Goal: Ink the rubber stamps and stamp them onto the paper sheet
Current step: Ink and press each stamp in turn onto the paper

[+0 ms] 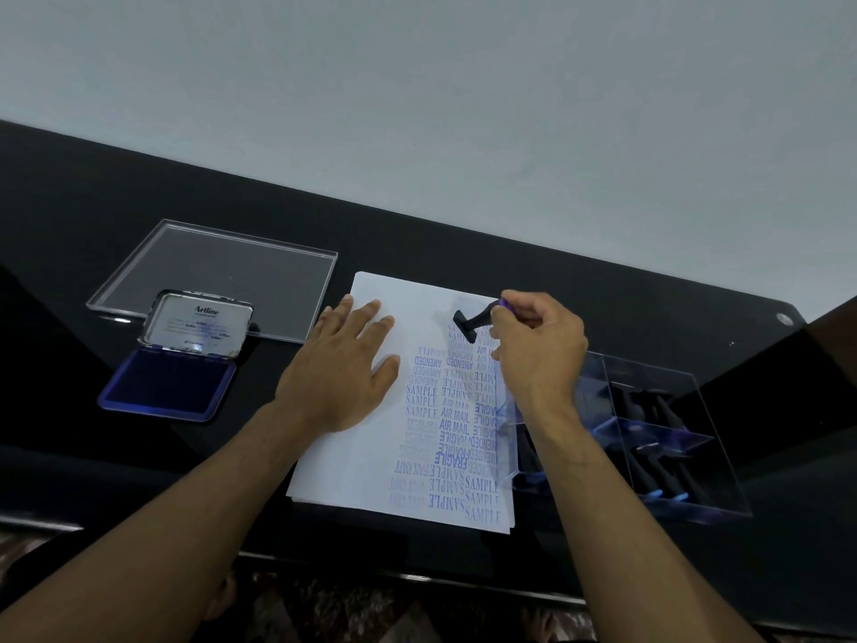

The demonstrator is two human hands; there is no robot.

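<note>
A white paper sheet [371,461] lies on the black table, its right half covered with several blue stamped words. My left hand [345,368] lies flat on the sheet's left part, fingers spread. My right hand [538,350] pinches a black rubber stamp [470,323] by its purple-topped handle. The stamp is tilted, its base over the sheet's upper right, near the topmost prints. I cannot tell whether the base touches the paper. An open blue ink pad [169,387] with its lid raised sits to the left of the sheet.
A clear acrylic tray [218,271] lies behind the ink pad. A clear acrylic box [658,433] holding several more stamps stands right of the sheet, partly behind my right forearm. The table's near edge runs just below the sheet. A wall rises behind the table.
</note>
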